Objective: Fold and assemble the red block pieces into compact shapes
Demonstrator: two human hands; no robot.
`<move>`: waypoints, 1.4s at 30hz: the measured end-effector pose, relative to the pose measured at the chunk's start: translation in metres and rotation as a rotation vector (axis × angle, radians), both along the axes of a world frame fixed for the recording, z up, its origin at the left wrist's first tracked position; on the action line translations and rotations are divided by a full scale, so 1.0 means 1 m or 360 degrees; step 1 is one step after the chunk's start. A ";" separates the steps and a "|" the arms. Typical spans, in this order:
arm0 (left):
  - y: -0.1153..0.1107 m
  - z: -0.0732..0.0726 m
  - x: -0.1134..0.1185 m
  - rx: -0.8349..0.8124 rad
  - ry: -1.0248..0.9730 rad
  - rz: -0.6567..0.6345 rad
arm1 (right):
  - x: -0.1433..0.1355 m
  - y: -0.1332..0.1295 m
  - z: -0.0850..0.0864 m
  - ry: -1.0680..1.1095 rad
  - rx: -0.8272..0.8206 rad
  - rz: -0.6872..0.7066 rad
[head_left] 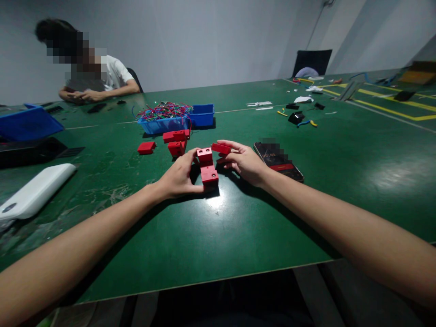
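"Left of the step-shaped red block (209, 175), what touches it?"

"The left hand (180, 175). Its thumb and fingers are pinched on the block, which is on the green table (190, 240). I see two holes in its top and one in its low step."

"And right of the block?"

"The right hand (245, 164). It pinches a small flat red piece (221, 148) with its fingertips, just beside the block's top. I can't tell if they touch."

"What else is near the block?"

"A phone (278, 161) lies to its right, past the right hand. Well off to its left is a long white thing (37, 190) with a dark round spot."

"What's behind the block?"

"Back and to its left are a lone red block (146, 147) and a bunch of red blocks (176, 141). Behind those is a blue bin (163, 126) full of thin wires (165, 110), with a smaller blue bin (203, 116) next to it."

"And way past the block?"

"Far back to its right are pliers (307, 123) with blue and yellow handles. Far back to its left, a person in a white top (117, 72) has both arms on the table."
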State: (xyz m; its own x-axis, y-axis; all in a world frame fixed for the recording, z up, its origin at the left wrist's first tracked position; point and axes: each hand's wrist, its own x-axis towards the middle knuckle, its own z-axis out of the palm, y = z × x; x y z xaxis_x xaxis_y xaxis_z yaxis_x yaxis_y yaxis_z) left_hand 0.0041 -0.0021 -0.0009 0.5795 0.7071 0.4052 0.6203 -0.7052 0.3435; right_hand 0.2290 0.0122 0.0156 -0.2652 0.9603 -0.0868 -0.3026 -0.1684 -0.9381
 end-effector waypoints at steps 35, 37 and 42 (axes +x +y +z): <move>-0.001 0.001 0.000 -0.0037 0.0004 0.0037 | 0.000 -0.005 -0.001 -0.0352 0.0229 -0.0167; -0.001 0.000 0.000 -0.0042 0.0011 0.0044 | 0.000 -0.006 0.000 -0.0348 0.0214 -0.0157; 0.000 0.000 0.000 -0.0026 0.0016 0.0016 | 0.000 -0.003 -0.005 -0.0432 0.0322 -0.0168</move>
